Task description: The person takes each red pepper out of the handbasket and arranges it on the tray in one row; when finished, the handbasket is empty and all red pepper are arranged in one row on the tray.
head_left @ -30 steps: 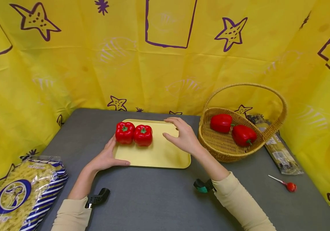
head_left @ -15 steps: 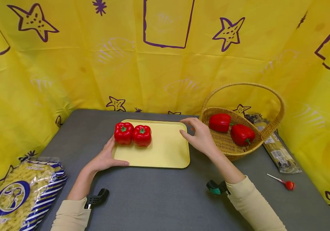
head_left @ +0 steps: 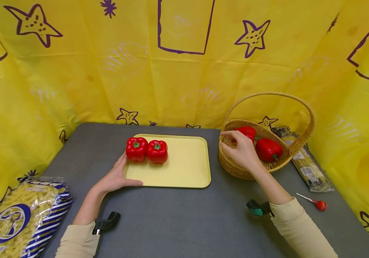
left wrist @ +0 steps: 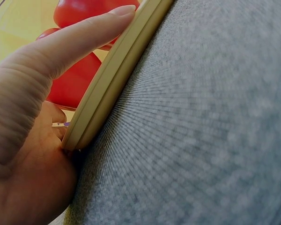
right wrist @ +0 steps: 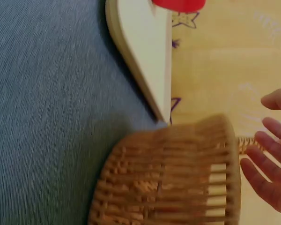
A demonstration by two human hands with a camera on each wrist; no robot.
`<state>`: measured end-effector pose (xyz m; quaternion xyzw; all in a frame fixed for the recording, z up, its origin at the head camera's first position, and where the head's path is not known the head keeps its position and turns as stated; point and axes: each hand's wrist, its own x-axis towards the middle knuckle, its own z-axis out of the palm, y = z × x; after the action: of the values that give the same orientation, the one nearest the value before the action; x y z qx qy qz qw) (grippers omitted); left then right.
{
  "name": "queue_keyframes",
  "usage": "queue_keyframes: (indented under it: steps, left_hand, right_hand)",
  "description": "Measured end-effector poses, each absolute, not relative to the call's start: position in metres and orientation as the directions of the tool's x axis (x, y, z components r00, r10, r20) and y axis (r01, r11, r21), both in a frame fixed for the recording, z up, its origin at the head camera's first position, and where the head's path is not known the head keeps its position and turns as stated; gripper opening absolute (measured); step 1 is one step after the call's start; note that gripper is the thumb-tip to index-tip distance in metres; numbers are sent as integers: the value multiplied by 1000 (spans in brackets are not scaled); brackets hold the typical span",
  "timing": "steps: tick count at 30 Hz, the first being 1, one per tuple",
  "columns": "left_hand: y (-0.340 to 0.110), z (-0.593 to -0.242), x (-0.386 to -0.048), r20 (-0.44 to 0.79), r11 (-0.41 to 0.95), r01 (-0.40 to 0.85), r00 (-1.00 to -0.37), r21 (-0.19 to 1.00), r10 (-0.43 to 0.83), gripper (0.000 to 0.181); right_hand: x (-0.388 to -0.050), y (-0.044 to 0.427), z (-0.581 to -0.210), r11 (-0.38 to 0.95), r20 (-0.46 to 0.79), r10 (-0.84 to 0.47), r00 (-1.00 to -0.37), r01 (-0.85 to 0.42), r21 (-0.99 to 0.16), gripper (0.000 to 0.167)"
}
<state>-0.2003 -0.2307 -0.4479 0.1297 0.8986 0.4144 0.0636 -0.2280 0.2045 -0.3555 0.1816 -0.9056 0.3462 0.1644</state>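
My left hand (head_left: 116, 177) rests at the near left corner of a pale yellow tray (head_left: 187, 165). Its straight thumb lies on the front rim and its fingers lie along the left side. Two red bell peppers, a left one (head_left: 136, 149) and a right one (head_left: 157, 152), sit side by side on the tray. Above the left rim of a wicker basket (head_left: 236, 171) hovers my right hand (head_left: 243, 150), fingers loosely bent and nothing held. The basket has a red bell pepper (head_left: 269, 149) in it, and another (head_left: 248, 132) partly hidden behind that hand.
A bag of pasta (head_left: 26, 218) lies at the left front. Behind the basket's right side is a long clear packet (head_left: 308, 170). A red lollipop (head_left: 321, 205) lies right of the basket on the grey table (head_left: 178, 222). Its tall handle (head_left: 269, 94) arches over it.
My right hand has moved right, from over the tray to the basket's left rim. The left hand stays at the tray's corner, and the peppers keep their places.
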Motion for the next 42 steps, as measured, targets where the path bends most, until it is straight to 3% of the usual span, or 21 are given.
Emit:
queue_keyframes:
  steps: [20, 31, 42]
  left_hand:
    - [-231, -445, -199, -1, 621, 191, -956, 760, 294, 129]
    - [-231, -447, -200, -5, 623, 185, -957, 760, 290, 129]
    - [-231, -447, -201, 4, 617, 192, -956, 763, 292, 129]
  right_hand:
    - [-243, 252, -347, 799, 201, -271, -942, -336, -499, 49]
    - [-253, 270, -341, 844, 189, -290, -938, -344, -412, 51]
    - [-271, 281, -321, 903, -9, -328, -945, -311, -298, 55]
